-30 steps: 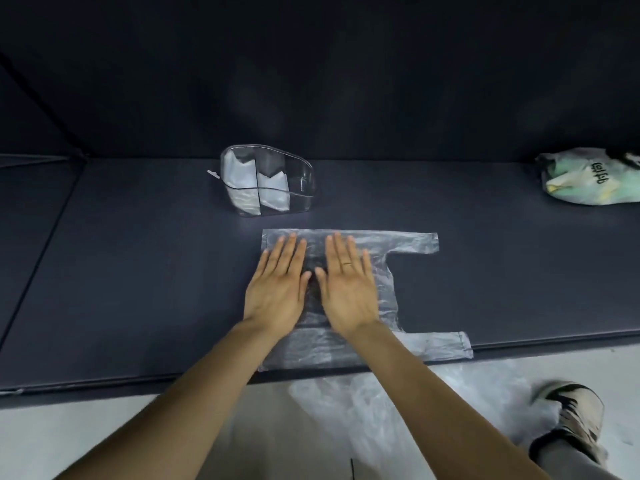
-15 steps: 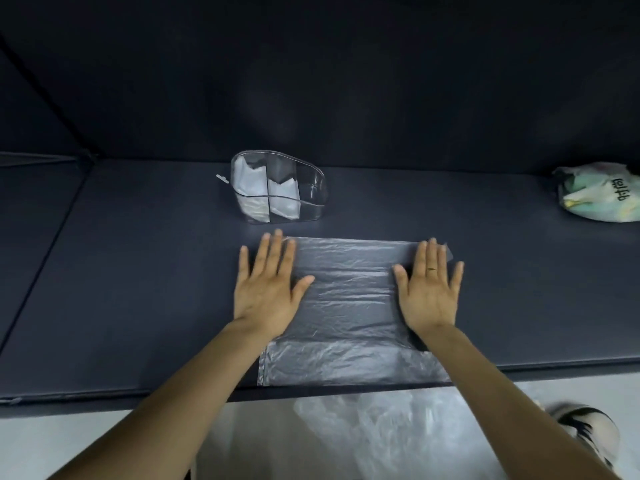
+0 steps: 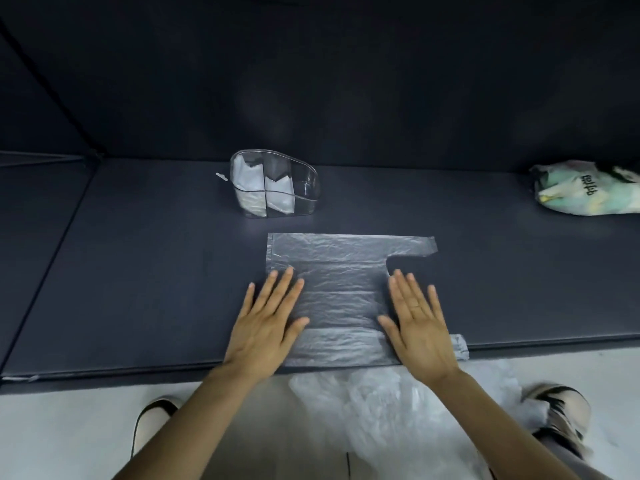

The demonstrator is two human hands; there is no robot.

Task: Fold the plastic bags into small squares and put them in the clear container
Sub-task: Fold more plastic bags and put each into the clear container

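Head cam: my left hand (image 3: pixel 268 327) and right hand (image 3: pixel 417 329) press flat on the plastic bag (image 3: pixel 341 292), fingers straight, handles at 3 o'clock, clear container (image 3: pixel 275 187) at 12.

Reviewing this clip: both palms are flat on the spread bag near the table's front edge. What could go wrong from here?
1. The plastic bag reaches the table front edge; its near handle sits at the lip, so it may slide off during the first fold.
2. The left hand and right hand only press flat, so the slick, wrinkled film may shift and fold crooked.
3. The clear container already holds folded bags; a loose fold may not fit.
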